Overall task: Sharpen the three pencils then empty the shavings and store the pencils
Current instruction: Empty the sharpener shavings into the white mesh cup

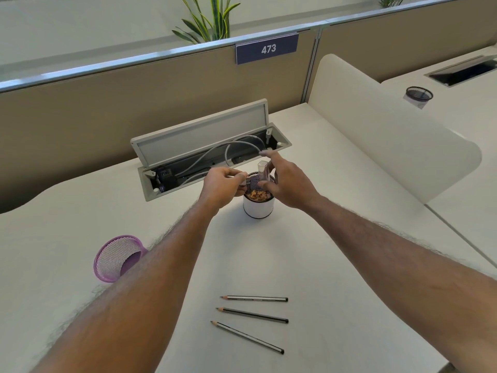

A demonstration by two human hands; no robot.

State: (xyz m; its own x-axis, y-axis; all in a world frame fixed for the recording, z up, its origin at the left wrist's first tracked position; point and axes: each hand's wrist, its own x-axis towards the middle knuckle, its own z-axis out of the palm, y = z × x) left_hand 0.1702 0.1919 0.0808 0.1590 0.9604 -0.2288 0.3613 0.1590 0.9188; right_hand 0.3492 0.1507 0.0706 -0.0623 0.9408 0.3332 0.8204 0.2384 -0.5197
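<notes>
Three sharpened dark pencils lie side by side on the white desk near me, tips pointing left. A white cup with a black mesh rim stands mid-desk with orange-brown shavings inside. My right hand holds a clear plastic shavings case upright over the cup. My left hand pinches the small sharpener body at the cup's left rim. A purple mesh pencil holder lies tipped on its side at the left, partly hidden by my left forearm.
An open cable tray with grey cables and a raised lid sits just behind the cup. A beige partition with a "473" sign closes the back. A white curved divider bounds the right; another mesh cup stands on the desk beyond it.
</notes>
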